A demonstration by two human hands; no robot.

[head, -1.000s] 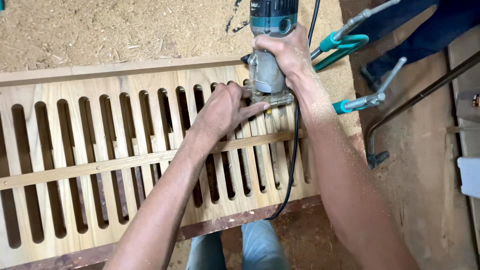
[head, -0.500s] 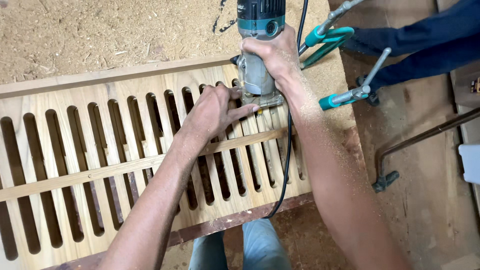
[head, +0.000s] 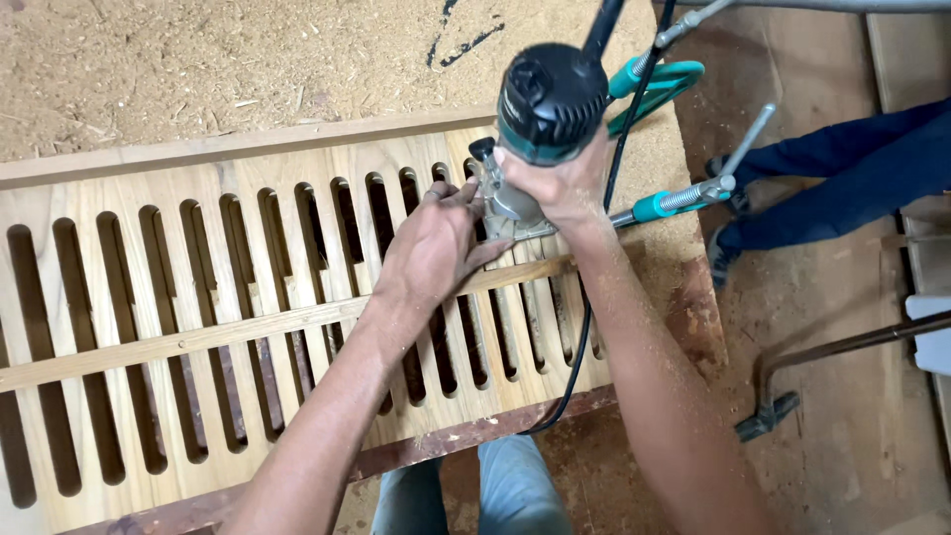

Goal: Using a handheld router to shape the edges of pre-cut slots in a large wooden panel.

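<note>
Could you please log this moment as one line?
right hand: grips router | left hand: flat on slotted wooden panel, touching router base | clamps: beside panel

**Counter and what lies on it**

The counter point(head: 149, 69) is strewn with sawdust; a slotted wooden panel point(head: 198, 327) lies flat on it, a thin wooden strip point(head: 178, 342) across the slots; two teal-handled clamps point(head: 674, 84) sit at its right edge.

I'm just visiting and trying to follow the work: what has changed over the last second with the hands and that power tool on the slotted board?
Little changed. The view tilted, so the power tool now shows its black top. The right hand keeps gripping the tool's body, and the left hand stays pressed on the slotted board beside the tool's base. Clamps and cord are as before.
</note>
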